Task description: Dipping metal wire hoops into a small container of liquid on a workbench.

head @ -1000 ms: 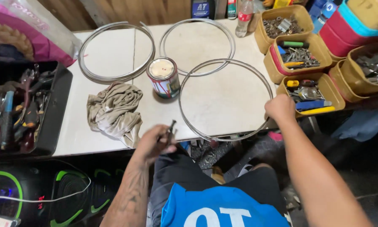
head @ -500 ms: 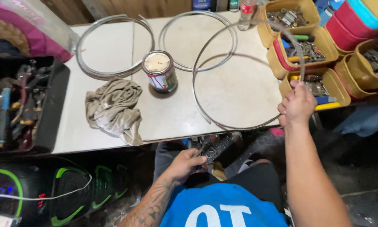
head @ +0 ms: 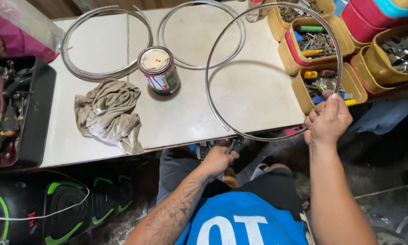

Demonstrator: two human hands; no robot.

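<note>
Over a white table [head: 258, 100], my right hand [head: 327, 120] grips a metal ring [head: 207, 77], my left hand [head: 218, 161] closes around a small tool [head: 229, 147].

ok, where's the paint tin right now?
In the head view, the round metal paint tin stands upright left of centre on the white table, just above the crumpled beige rag.

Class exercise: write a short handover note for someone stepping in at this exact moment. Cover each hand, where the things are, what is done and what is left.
Right hand: grip shut on the metal ring, lifted and tilted above the table.
Left hand: below the table edge, shut on a small dark tool.
Two more rings, a paint can and a rag lie on the table.
Done: one ring picked up.
Left: the two rings untouched.
</note>
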